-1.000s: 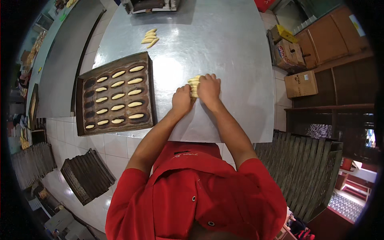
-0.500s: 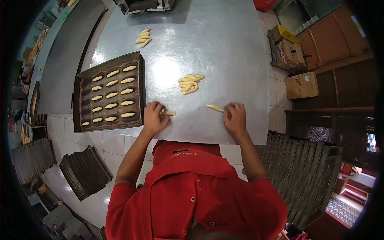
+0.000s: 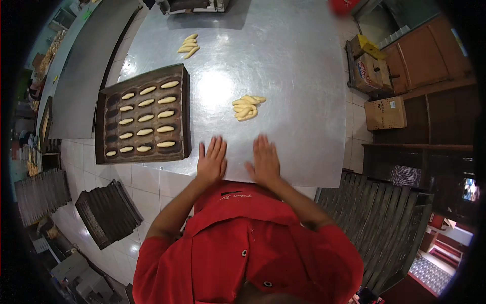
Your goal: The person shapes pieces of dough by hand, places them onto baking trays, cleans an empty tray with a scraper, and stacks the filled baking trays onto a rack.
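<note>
My left hand lies flat, palm down, near the front edge of the metal table, fingers stretched forward. To its right, my right hand is also flat with fingers extended, slightly blurred. Any dough beneath the palms is hidden from view. Just beyond both hands sits a small heap of pale dough strips. On the left, a dark metal baking tray holds rows of small spindle-shaped dough pieces. Farther back lies another little group of dough pieces.
A machine stands at the table's far edge. Stacked dark trays are on the floor at left and right. Cardboard boxes stand beyond the table's right side. A second long table runs along the left.
Both hands have moved inward toward each other and flattened out. The two dough pieces that were beside them are no longer visible. The view has shifted slightly.
</note>
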`<state>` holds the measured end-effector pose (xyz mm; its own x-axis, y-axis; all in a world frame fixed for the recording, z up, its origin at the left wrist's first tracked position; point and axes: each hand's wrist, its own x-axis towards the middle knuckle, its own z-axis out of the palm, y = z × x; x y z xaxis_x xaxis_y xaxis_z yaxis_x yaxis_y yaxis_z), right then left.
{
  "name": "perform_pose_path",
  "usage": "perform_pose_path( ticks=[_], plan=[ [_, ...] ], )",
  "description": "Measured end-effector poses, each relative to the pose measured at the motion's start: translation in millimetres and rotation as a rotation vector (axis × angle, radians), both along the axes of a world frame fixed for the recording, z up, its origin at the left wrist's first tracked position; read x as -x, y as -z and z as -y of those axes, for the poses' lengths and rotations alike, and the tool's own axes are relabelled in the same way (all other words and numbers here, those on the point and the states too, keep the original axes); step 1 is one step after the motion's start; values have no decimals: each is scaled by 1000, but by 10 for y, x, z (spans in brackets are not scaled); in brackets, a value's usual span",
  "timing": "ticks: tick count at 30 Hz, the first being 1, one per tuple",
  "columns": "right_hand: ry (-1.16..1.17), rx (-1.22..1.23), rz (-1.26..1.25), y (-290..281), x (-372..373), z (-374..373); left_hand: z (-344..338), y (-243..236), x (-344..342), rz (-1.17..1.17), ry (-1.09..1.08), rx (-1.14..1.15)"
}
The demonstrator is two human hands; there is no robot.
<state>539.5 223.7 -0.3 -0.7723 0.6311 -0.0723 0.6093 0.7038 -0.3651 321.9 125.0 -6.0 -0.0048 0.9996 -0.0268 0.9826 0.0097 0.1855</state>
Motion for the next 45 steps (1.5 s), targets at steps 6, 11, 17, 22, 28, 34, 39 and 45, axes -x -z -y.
perform_pose_path(
  ticks=[6,11,17,22,28,34,39,45],
  plan=[
    [346,-437,-125,112,410,-1426,-917,-54,325,-25,-191,-213],
    [187,146,-198,-355,53,-1489,20,-8,199,135,82,-42],
    [174,-18,-331,-336,123,-1115,900,-286,703,829,-11,-168],
    [-127,221,-536,-775,1779,-774,1183,-514,1554,1698,-433,-284],
    [-758,199,-609,-791,4114,224,1155,-637,2808,1547,-1126,-954],
    [-486,315,-1170,-1230,5297,912,1457,-699,3790,1139,-1237,-1160],
    [-710,35,-349,-443,5600,849,1232,-995,4117,1137,-979,-1092],
    [-471,148,-1203,-1060,5778,819,908,-1819,4102,1185,-346,-919]
  ],
)
